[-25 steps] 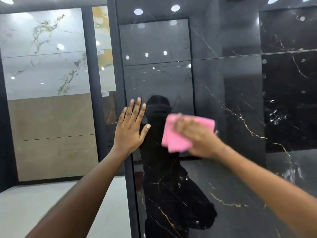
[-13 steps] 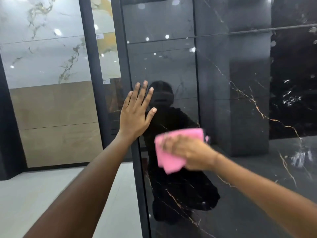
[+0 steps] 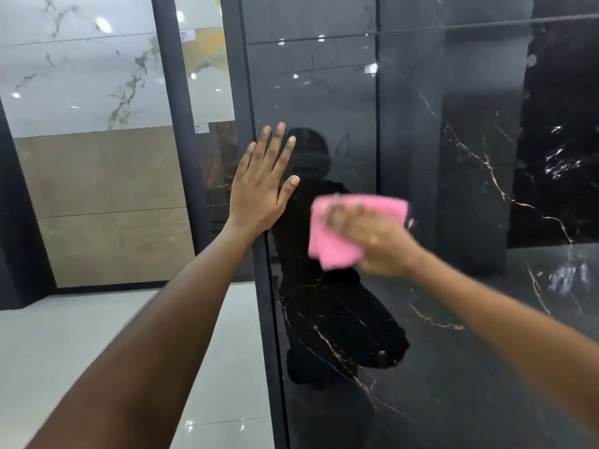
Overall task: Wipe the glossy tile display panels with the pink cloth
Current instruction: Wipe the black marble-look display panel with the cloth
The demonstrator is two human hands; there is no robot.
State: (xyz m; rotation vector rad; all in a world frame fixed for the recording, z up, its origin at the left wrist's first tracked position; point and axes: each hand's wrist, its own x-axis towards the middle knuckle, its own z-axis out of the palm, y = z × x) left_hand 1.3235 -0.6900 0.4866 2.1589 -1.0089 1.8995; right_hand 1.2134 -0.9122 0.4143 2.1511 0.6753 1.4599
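A glossy black tile panel (image 3: 453,319) with thin gold veins fills the right half of the head view and mirrors a dark figure. My left hand (image 3: 262,186) lies flat against the panel's left edge, fingers straight and spread. My right hand (image 3: 372,241), blurred, presses a folded pink cloth (image 3: 337,234) against the panel at mid height, just right of the left hand. Its fingers cover part of the cloth.
A dark metal frame (image 3: 269,319) runs down the panel's left side. Behind it to the left stand a white marble panel (image 3: 74,76) and beige panels (image 3: 103,205) above a pale tiled floor (image 3: 81,351). A second dark post (image 3: 175,124) stands further left.
The cloth and my right hand went down the panel, then came back up a little and to the right. My left hand has stayed flat on the panel edge. The camera dipped slightly.
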